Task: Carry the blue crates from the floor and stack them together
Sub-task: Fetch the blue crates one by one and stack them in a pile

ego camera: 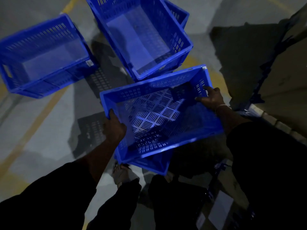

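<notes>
Sleeves [49, 193] and trousers at the bottom are near black, detail lost in the dark; a sandalled foot [120, 173] just shows between them. Low right, flat cardboard [219, 208] and dark clutter, hard to make out. Held crate [157, 113], blue, slotted base and walls, is carried tilted above the floor [33, 130], its near corner over the foot. Under that corner another blue piece [154, 165] pokes out, cannot tell whether it is a second crate. Left hand [114, 128] grips the crate's left rim, thumb on top of the edge, fingers curled under and hidden. Right hand [211, 98] grasps the far right corner, fingers [199, 98] bent over the rim into the inside, thumb side not visible. Wrist has a pale band [222, 106]. Beyond, touching the held crate's far edge or just beside it, cannot tell which, a stacked pair of crates [144, 37] stands on the floor, lower one mostly hidden, top edge cut off by the frame. Left crate [44, 55] sits apart on the floor, motion-blurred, small label on its corner. Yellow floor lines [41, 112] run beneath. Big brown boxes [282, 72] at far right, partly cut off.
</notes>
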Demonstrator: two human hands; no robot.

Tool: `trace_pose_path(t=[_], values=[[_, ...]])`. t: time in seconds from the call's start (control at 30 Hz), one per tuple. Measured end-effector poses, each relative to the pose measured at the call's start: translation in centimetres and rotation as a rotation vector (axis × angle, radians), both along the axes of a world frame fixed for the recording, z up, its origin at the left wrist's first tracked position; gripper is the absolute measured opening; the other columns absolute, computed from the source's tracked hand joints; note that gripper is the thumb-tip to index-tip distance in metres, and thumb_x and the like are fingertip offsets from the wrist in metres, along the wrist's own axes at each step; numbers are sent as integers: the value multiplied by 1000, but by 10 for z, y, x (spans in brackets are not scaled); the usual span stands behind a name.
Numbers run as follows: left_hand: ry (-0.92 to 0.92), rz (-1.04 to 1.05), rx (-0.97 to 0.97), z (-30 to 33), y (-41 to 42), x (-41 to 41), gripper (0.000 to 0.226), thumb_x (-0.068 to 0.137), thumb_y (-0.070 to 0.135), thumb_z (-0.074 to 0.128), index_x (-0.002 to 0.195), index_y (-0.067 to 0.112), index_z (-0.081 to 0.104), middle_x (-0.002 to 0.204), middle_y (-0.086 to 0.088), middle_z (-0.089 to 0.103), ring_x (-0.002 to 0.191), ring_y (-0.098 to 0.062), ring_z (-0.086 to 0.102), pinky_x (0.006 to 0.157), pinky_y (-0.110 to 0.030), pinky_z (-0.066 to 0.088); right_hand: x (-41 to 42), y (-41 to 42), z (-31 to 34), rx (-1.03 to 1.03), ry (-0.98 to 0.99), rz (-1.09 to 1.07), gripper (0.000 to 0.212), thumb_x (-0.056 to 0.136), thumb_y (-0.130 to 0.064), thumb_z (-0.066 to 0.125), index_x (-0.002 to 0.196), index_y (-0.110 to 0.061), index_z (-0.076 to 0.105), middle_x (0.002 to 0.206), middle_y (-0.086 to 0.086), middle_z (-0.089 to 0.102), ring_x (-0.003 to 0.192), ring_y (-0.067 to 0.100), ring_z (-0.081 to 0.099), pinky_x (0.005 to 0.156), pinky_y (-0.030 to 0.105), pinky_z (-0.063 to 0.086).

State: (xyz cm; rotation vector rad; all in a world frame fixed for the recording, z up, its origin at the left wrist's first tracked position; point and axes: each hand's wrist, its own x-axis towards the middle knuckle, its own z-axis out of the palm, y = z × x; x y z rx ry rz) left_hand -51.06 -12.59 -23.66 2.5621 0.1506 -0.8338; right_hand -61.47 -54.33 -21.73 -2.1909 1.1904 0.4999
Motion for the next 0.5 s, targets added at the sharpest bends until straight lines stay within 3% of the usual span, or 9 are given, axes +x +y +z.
trace_pose_path(t=[0.23,0.4,0.5], values=[[-60,-179,-12,59,33,2,91,90,3,65,163,14,12,144,-37,33,118,-59,46,96,-57,43,-14,18,68,-55,-25,86,82,76,-33,81,147,-22,42,136,20,36,114,46,52,99,50,45],[-88,-248,-79,116,63,14,83,90,0,62,160,4,18,136,-35,33,100,-53,52,74,-38,36,-21,44,133,-84,-27,103,79,75,-24,79,146,-22,43,134,21,39,107,46,56,96,50,47],[-134,-311,-79,159,80,23,82,89,0,62,159,1,19,129,-36,36,92,-51,53,73,-41,38,-28,60,171,-108,-47,96,78,74,-19,77,145,-24,45,134,20,40,104,45,58,96,49,48]])
